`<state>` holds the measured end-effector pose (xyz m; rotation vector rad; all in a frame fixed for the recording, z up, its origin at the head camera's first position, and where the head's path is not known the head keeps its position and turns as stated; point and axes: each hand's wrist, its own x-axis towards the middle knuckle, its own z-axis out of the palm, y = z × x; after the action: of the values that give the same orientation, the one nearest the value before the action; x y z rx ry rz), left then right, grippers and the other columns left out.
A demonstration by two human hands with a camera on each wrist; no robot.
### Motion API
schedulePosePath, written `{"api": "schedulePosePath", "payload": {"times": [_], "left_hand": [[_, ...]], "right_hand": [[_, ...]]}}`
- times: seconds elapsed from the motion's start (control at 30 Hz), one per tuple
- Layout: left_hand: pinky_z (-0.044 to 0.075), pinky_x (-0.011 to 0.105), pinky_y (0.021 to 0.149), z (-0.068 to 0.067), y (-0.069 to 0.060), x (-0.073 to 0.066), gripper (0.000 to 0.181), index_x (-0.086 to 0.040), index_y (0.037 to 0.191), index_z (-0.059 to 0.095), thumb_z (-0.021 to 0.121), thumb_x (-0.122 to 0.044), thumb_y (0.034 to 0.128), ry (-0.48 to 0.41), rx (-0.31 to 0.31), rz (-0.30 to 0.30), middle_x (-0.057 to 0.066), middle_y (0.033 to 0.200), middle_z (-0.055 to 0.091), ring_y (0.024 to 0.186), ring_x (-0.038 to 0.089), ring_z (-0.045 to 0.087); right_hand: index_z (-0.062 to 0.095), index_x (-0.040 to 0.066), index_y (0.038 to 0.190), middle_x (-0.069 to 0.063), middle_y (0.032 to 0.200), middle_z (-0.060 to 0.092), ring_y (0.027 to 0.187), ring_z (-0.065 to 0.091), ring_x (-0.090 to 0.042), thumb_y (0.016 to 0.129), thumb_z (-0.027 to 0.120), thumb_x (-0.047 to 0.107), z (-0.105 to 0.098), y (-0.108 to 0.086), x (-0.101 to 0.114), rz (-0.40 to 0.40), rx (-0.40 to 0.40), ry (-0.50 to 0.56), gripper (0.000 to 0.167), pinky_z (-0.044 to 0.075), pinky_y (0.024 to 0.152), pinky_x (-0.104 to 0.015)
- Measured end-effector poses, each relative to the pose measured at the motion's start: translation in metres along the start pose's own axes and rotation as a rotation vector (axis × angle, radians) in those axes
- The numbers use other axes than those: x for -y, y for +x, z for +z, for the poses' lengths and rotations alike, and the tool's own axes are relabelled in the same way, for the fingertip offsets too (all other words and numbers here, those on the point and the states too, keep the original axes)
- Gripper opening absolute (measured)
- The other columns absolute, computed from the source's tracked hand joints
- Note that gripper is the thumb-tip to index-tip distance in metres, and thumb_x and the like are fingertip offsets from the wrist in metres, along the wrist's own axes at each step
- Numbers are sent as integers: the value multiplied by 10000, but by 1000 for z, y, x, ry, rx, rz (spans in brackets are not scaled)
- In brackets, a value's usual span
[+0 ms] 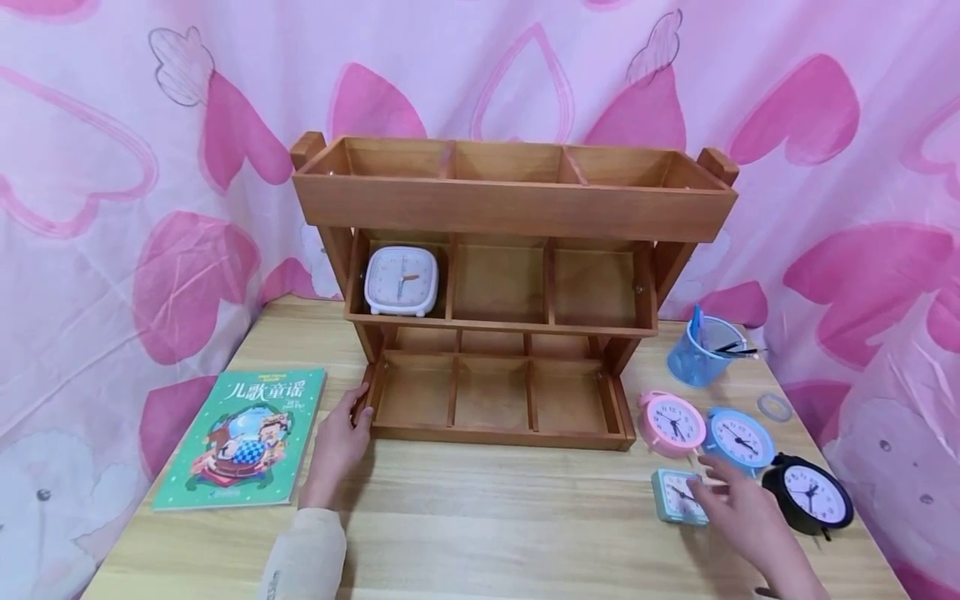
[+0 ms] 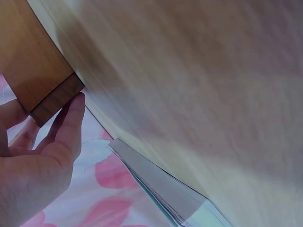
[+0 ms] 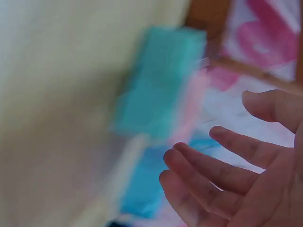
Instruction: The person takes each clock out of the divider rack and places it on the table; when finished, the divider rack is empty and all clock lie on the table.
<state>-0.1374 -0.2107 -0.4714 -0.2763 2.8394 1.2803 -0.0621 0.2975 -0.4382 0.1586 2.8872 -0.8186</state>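
My left hand (image 1: 341,442) holds the lower left end of the wooden shelf (image 1: 502,439); in the left wrist view its fingers and thumb lie about the wooden corner (image 2: 59,97). Over the teal square clock (image 1: 678,497) at the right is my right hand (image 1: 750,517), fingers spread and slightly bent, with nothing in them. The right wrist view shows the teal clock (image 3: 158,85) blurred, apart from the fingertips. Just beyond stand a pink clock (image 1: 672,423), a blue clock (image 1: 741,439) and a black clock (image 1: 813,497). A white clock (image 1: 401,281) sits in the middle tier's left compartment.
A green book (image 1: 243,437) lies left of the shelf. Behind the round clocks at the right are a blue mesh pen cup (image 1: 701,354) and a light ring (image 1: 774,407). A pink and white curtain (image 1: 480,67) hangs behind the table.
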Motion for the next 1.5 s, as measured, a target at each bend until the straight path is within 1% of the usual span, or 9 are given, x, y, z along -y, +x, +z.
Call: {"api": "schedulePosePath", "payload": {"times": [0.17,0.33,0.53,0.7,0.9,1.07,1.2,1.37,1.5], "left_hand": [[381,601,1068,-3,-1,-2,473,-71,1505,390,463,-133,1042,6,-3,-7,287,1496,408,1315,448,455],[389,594,1064,-1,0,1,477,-81,1509,391,466,-143,1042,1,-1,-13,290,1487,420,1313,446,464],[421,583,1036,1,1,3,469,-97,1500,408,475,-150,1039,-7,-7,-6,301,1445,465,1283,442,497],[445,573,1012,1,0,4,463,-85,1490,418,485,-137,1035,-21,-14,-6,305,1424,486,1252,431,521],[440,567,1017,4,1,4,450,-62,1461,456,508,-122,1018,-12,-46,4,277,1423,504,1228,407,541],[429,579,1023,7,4,0,448,-51,1449,467,512,-122,1009,8,-60,21,269,1418,514,1237,420,540],[440,587,997,9,4,0,438,-49,1436,477,512,-112,1003,31,-77,28,271,1396,533,1222,433,550],[455,585,969,9,5,1,431,-41,1429,474,502,-101,1004,43,-80,32,277,1376,545,1196,433,563],[454,589,971,10,5,2,429,-39,1429,471,499,-97,1004,36,-77,25,278,1381,541,1202,433,559]], "right_hand": [[599,-17,1284,-252,1207,654,1009,671,-394,965,650,220,-8,2,75,-303,-193,83,401,579,778,-498],[609,68,1298,-115,1259,650,1074,643,-268,939,689,192,-13,24,159,-577,-235,123,388,568,861,-469],[560,40,1350,-101,1344,593,1225,564,-235,938,678,191,-5,71,248,-856,-285,208,454,492,1007,-418],[477,61,1426,-114,1424,524,1294,508,-266,940,656,248,10,110,305,-806,-220,154,550,416,1082,-416],[384,134,1485,-69,1507,430,1364,437,-264,944,637,403,25,140,340,-685,-139,-32,655,380,1065,-553],[279,172,1546,-38,1574,329,1378,352,-384,923,591,544,24,148,352,-585,-88,-190,789,276,1070,-662],[316,171,1524,-19,1567,323,1328,336,-407,895,570,603,20,151,357,-557,-71,-273,804,294,1028,-643],[425,165,1387,-7,1471,362,1230,341,-380,880,568,592,21,151,360,-567,-57,-276,678,329,951,-610],[378,192,1383,-17,1424,396,1208,362,-370,875,603,591,23,152,359,-579,-63,-226,684,341,942,-612]]}}
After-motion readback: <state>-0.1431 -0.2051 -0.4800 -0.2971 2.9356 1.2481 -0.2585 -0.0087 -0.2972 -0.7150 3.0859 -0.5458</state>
